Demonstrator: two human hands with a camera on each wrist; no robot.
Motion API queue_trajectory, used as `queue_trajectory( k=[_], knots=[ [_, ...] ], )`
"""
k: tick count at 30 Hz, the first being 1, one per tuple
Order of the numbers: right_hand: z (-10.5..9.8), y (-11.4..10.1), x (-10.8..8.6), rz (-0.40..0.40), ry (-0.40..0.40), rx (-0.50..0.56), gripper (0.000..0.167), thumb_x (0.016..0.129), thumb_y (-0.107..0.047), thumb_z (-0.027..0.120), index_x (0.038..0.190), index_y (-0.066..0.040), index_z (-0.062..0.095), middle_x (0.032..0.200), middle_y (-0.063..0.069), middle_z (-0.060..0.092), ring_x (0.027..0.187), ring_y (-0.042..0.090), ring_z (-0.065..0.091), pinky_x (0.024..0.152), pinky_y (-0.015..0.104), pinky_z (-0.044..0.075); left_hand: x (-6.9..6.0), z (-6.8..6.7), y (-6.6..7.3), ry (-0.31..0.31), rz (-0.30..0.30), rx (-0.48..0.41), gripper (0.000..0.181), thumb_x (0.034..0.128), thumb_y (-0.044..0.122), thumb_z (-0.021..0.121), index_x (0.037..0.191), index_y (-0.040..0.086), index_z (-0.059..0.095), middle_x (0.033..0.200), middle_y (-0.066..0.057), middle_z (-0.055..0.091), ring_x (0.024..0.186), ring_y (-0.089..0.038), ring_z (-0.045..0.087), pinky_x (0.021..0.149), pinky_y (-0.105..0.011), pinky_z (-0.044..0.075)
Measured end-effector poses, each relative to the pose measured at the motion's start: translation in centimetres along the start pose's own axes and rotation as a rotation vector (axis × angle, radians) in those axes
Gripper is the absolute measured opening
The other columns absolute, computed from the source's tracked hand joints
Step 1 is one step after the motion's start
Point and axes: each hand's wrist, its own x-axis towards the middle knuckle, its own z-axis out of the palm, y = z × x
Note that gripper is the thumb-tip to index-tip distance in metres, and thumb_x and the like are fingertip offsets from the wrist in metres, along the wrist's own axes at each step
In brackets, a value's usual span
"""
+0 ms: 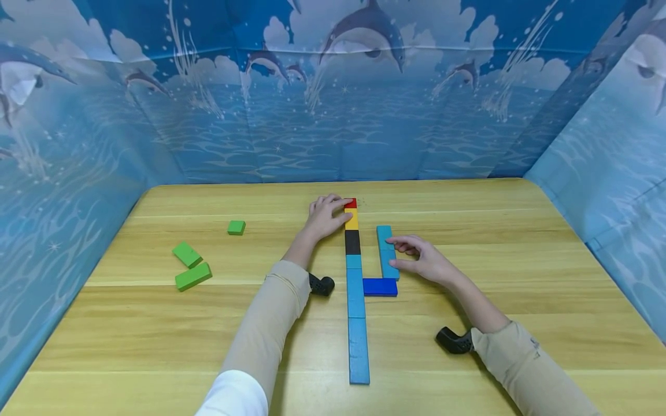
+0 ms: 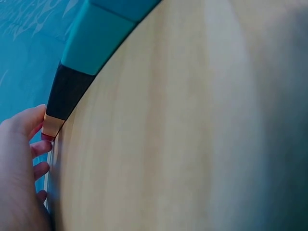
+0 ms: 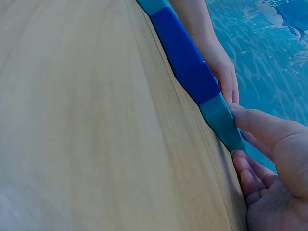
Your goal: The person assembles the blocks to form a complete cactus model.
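Note:
A long row of blocks runs up the table: light blue blocks [image 1: 356, 293], a black block [image 1: 352, 242], a yellow block [image 1: 351, 219] and a red block [image 1: 351, 203] at the far end. My left hand [image 1: 325, 216] touches the red and yellow blocks with fingers extended. A dark blue block [image 1: 380, 287] lies crosswise against the row's right side. From its right end, two light blue blocks [image 1: 384, 238] reach away from me. My right hand [image 1: 424, 259] rests its thumb and fingertips at their right side; the right wrist view shows the fingers beside the light blue block [image 3: 220, 117].
Three green blocks lie at the left of the table: a small one [image 1: 236, 227] and two longer ones [image 1: 187, 254], [image 1: 193, 277] close together. A blue dolphin-print cloth [image 1: 333, 133] stands around the table's back and sides.

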Motion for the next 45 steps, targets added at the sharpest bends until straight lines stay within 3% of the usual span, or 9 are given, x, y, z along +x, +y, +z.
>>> queue_trajectory(
  k=[21, 27, 35, 45],
  knots=[
    [-0.1, -0.1, -0.1, 0.0, -0.002, 0.002, 0.049, 0.085, -0.022, 0.065, 0.129, -0.008, 0.05, 0.116, 0.011, 0.049, 0.104, 0.024, 0.043, 0.087, 0.033, 0.038, -0.1, 0.2, -0.1, 0.039, 0.007, -0.033, 0.045, 0.0908, 0.039, 0.053, 0.133, 0.023, 0.049, 0.129, -0.004, 0.046, 0.12, -0.024, 0.034, 0.103, -0.044, 0.017],
    [0.0, -0.1, -0.1, -0.004, -0.007, 0.008, 0.049, 0.085, -0.022, 0.066, 0.129, -0.008, 0.05, 0.116, 0.011, 0.05, 0.104, 0.024, 0.044, 0.087, 0.032, 0.037, -0.9, -0.4, -0.1, 0.111, 0.011, -0.153, 0.044, 0.0892, 0.034, 0.057, 0.13, 0.018, 0.053, 0.127, -0.005, 0.048, 0.122, -0.025, 0.034, 0.105, -0.048, 0.014],
    [0.0, -0.2, -0.2, -0.002, 0.001, 0.01, 0.049, 0.085, -0.021, 0.066, 0.129, -0.007, 0.05, 0.115, 0.011, 0.05, 0.103, 0.025, 0.043, 0.086, 0.032, 0.037, -3.1, -2.1, -0.7, 0.289, 0.039, -0.328, 0.042, 0.0839, 0.024, 0.066, 0.122, 0.009, 0.058, 0.112, -0.013, 0.058, 0.108, -0.028, 0.044, 0.098, -0.053, 0.021],
    [0.0, -0.1, -0.1, -0.006, 0.004, 0.005, 0.049, 0.084, -0.021, 0.066, 0.128, -0.007, 0.051, 0.114, 0.011, 0.05, 0.102, 0.025, 0.043, 0.086, 0.034, 0.038, -7.9, -4.5, -2.8, 0.39, 0.084, -0.421, 0.042, 0.0789, 0.015, 0.071, 0.117, 0.002, 0.059, 0.106, -0.021, 0.058, 0.101, -0.037, 0.047, 0.09, -0.051, 0.031]
  ],
)
